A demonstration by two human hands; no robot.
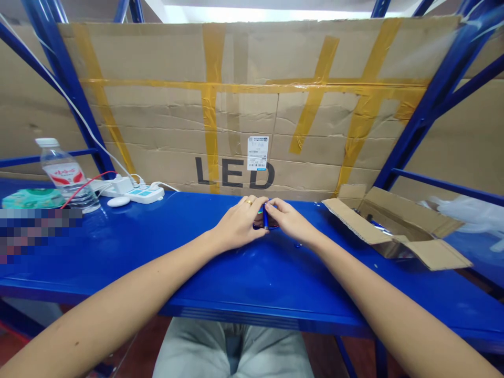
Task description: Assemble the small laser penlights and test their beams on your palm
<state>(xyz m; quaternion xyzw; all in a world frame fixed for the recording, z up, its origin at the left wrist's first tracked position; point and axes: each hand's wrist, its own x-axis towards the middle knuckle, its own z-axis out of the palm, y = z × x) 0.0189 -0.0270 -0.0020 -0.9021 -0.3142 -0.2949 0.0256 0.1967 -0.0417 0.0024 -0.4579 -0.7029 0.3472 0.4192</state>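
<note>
My left hand (240,223), with a gold ring on one finger, and my right hand (289,220) meet near the far edge of the blue metal table (197,268). Their fingers close from both sides on a small dark object with a blue stripe (266,218). The object has a shiny surface, and my fingers hide most of it, so I cannot tell exactly what it is. To the right of my right hand stands an open cardboard box (394,226) with something blue inside.
A plastic water bottle (66,176), a green tissue pack (33,198), a white oval object (118,201) and a white power strip (144,193) with cables stand at the left. Taped cardboard (252,105) printed LED and blue shelf uprights (66,89) rise behind. A translucent plastic sheet (468,215) lies at the right.
</note>
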